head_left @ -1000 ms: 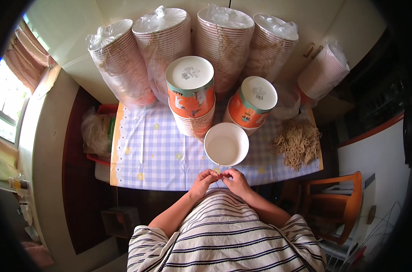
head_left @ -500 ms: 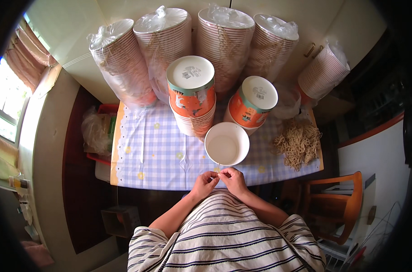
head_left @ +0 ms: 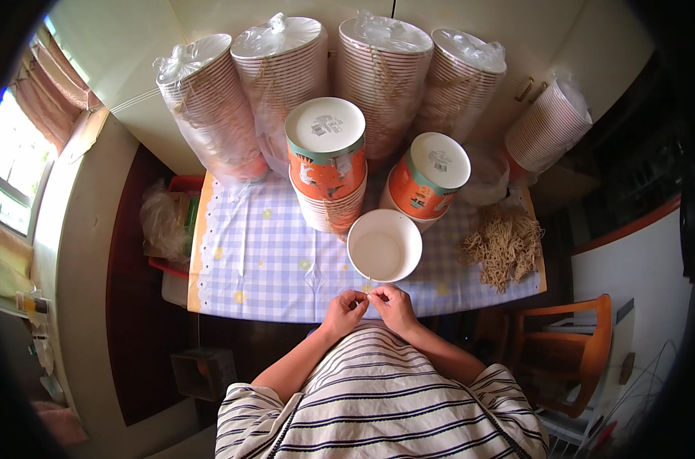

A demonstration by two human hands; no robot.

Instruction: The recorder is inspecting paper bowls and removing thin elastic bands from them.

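An open white paper bucket stands at the table's near edge. A thin pale cord hangs from its near rim toward me. Just in front of the bucket my left hand pinches the cord, thumb against fingers. My right hand is closed in a pinch on the same cord, its fingertips almost touching the left ones. The cord's ends are hidden by my fingers. Behind the bucket stand a stack of upturned orange and green buckets and a shorter stack to its right.
Several tall bucket stacks in clear plastic bags line the back, with another bagged stack at far right. A tangled heap of tan cords lies on the checked tablecloth. A wooden chair stands at right; a red crate at left.
The whole view has shifted slightly, with the stacks and table a little lower in it. Both hands keep their pinch on the cord and have barely moved.
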